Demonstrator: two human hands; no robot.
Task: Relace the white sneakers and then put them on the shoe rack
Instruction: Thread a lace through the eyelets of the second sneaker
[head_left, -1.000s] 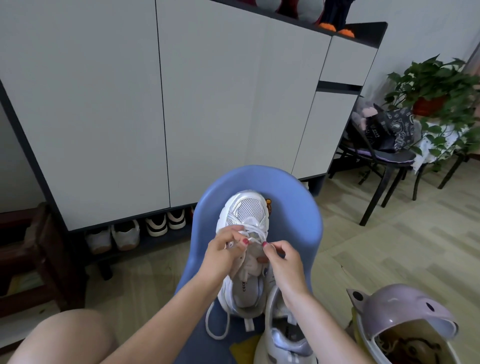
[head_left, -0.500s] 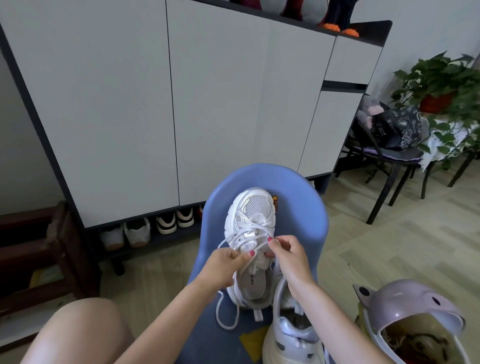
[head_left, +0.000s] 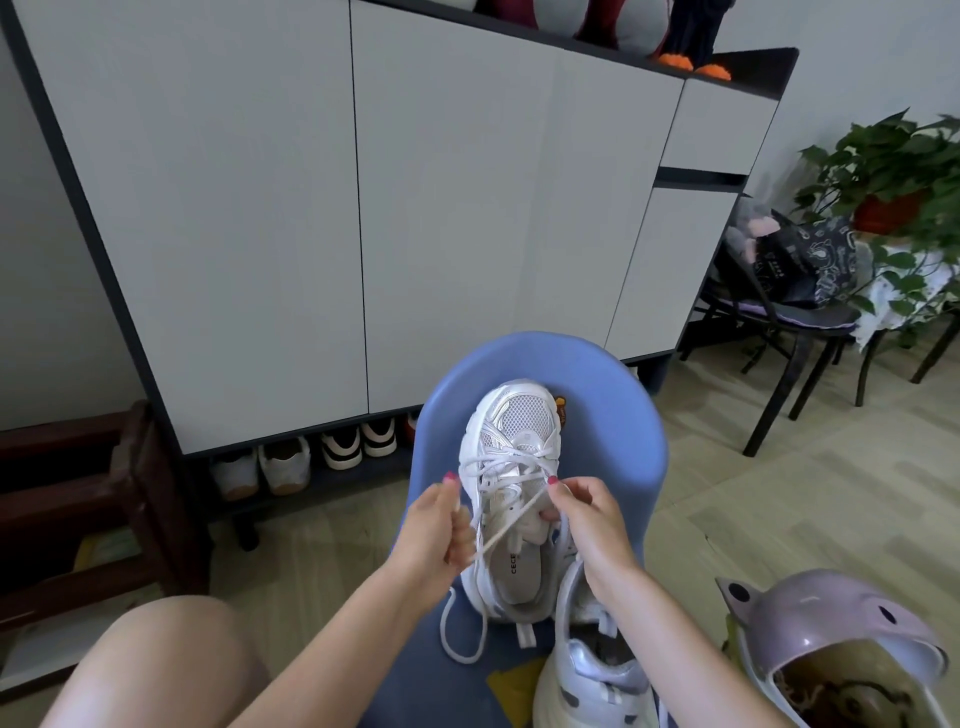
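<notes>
Bare skin fills the near edge: a knee (head_left: 156, 660) at seven o'clock and two forearms reaching forward from the bottom. At five o'clock sits a lilac bin (head_left: 831, 634) with its swing lid tipped up over some rubbish. Just left of it, at six o'clock, the second white sneaker (head_left: 592, 670) stands on the blue chair (head_left: 623, 457), its heel nearest us and its toe end hidden under the right wrist.

At the centre, the first white sneaker (head_left: 511, 493) lies on the chair seat, toe pointing to twelve o'clock, its opening facing up. The left hand (head_left: 434, 530) has its fingers curled round a white lace (head_left: 506, 525), which runs taut across the shoe's opening towards the right hand (head_left: 587, 514). That hand pinches the lace between thumb and forefinger at the upper eyelets; its lower fingers seem to rest on the tongue, though they are partly hidden. A loose end of lace hangs in a loop below the left wrist, down onto the seat.

Further off, at ten o'clock, the shoe rack (head_left: 311, 467) is the open shelf under a tall grey cabinet (head_left: 260, 208), with two pairs of shoes on it. A dark wooden bench (head_left: 93, 493) stands at nine o'clock. At two o'clock a black chair (head_left: 779, 332) carries a dark bag, and a potted plant (head_left: 893, 176) stands beyond it.
</notes>
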